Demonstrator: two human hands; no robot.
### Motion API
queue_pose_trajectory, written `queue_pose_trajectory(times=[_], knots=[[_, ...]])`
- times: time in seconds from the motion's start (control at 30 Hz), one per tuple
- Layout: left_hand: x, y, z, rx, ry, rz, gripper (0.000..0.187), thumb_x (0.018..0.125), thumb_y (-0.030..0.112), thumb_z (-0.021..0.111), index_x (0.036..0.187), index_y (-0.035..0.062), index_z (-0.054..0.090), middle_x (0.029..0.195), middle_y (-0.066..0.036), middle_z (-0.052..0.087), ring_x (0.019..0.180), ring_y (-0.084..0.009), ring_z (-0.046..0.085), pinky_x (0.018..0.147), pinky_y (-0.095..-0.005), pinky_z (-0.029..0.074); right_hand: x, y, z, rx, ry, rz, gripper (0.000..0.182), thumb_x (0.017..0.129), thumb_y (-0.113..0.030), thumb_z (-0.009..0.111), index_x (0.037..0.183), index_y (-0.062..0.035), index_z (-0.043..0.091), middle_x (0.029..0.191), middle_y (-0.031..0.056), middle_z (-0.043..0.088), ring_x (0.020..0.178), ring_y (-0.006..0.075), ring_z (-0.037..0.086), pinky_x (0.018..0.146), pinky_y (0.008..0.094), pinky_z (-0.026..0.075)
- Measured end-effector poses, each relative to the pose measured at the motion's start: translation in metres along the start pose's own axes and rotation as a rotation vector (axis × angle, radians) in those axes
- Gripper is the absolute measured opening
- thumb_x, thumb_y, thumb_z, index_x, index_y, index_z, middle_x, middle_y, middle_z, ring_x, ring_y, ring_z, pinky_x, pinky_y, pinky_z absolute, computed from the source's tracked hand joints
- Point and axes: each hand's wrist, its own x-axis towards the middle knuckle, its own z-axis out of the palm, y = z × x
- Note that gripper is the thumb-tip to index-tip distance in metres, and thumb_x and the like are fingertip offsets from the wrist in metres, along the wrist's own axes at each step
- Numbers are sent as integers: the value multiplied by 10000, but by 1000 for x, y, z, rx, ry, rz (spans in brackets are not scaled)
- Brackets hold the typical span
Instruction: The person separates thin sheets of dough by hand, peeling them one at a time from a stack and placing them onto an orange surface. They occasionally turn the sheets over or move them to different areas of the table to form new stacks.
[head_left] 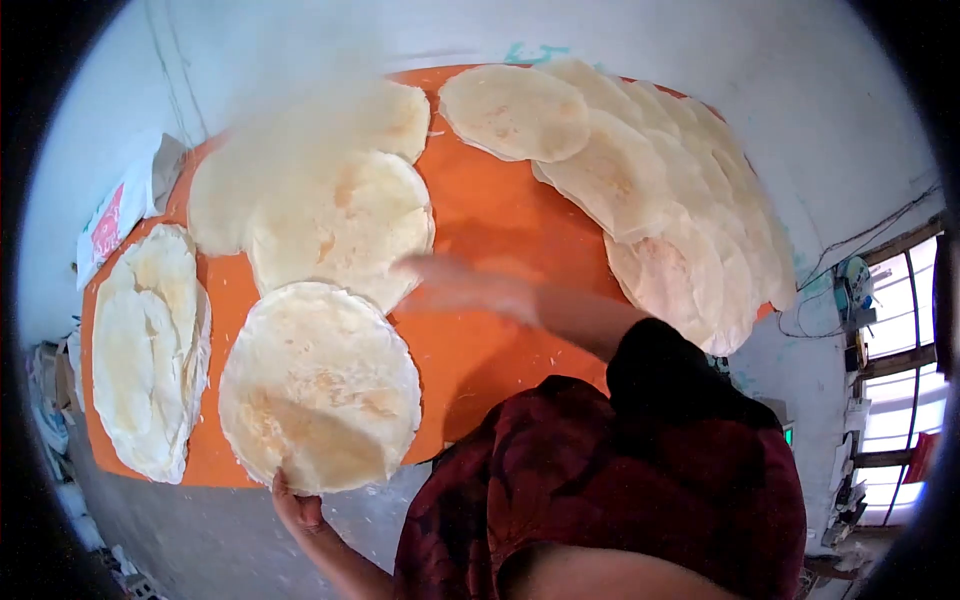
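Observation:
A round, thin flatbread (330, 375) lies at the front of the orange table, its near rim jutting over the table edge. At that rim my left hand (297, 508) pinches the bread, one finger showing on top. My right hand (460, 287) is smeared by motion, stretched across the orange surface beside the right edge of a second flatbread (340, 225); its fingers do not show clearly. That second bread lies just behind the first, among several spread at the back left.
Overlapping flatbreads (610, 165) fan out along the right side of the orange table (490, 225). A folded pile of flatbread (145, 350) rests at the left edge, near a white printed sack (125, 205). Cables hang by the window (900, 390) at right.

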Motion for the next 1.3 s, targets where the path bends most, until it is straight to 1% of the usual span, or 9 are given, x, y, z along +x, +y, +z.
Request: queue_pose_trajectory(times=[0.03,0.13,0.23,0.37,0.6,0.7,0.93,1.1,1.3], knots=[[-7,-2,14,-1,-74,29,419,862,227,404,1225,21,365,1200,-133,460,1102,-290,446,916,-445,382,5,-15,20,177,-335,-101,675,685,-380,646,1193,-9,401,1210,198,429,1124,320,406,942,389,330],[-50,-12,92,26,-163,108,434,858,206,411,1251,42,324,1201,-138,456,1073,-294,473,874,-466,414,-36,-66,85,52,-181,-410,652,656,-281,652,1190,-27,375,1130,195,475,1018,329,481,844,405,396],[-63,-28,119,90,-239,168,385,867,174,404,1230,60,346,1161,-140,475,1032,-280,502,801,-461,462,-54,-112,88,-27,-169,-338,606,686,-235,619,1189,12,389,1115,217,483,1054,339,461,892,385,368],[-82,-26,146,98,-413,176,375,884,250,417,1202,57,372,1125,-117,503,1022,-242,510,784,-396,456,-56,-108,95,-42,96,-272,288,726,-173,534,982,-41,539,813,164,586,744,326,572,641,409,446],[-95,-13,144,473,-819,140,456,854,407,442,1135,47,442,1129,-123,507,1020,-269,502,820,-369,417,-35,-90,-24,-154,17,-89,223,756,-216,526,860,-25,577,779,169,587,728,279,574,664,385,441],[-94,-12,143,525,-870,47,424,860,385,439,1109,42,465,1098,-123,523,1006,-260,511,819,-357,418,-46,-64,-96,-166,326,-2,258,760,-258,554,863,-27,607,831,123,608,777,227,571,700,335,444],[10,-32,124,466,-683,-177,326,880,313,412,1027,36,497,1035,-102,541,994,-204,504,789,-333,412,-179,-172,-190,-631,958,348,192,729,-170,460,782,-13,558,786,205,578,783,348,561,714,432,444],[108,-53,117,402,-294,-173,394,848,329,473,1090,20,431,1112,-121,454,1046,-244,443,851,-366,392,-233,-71,-123,-964,1010,568,212,727,-129,530,909,-171,630,869,79,621,769,281,586,671,363,474],[149,-61,146,270,-161,-226,468,811,355,522,1105,14,394,1078,-138,407,1012,-256,440,882,-378,381,-259,59,21,-656,488,989,246,752,-168,474,967,-83,556,901,122,579,856,295,574,661,417,476]])
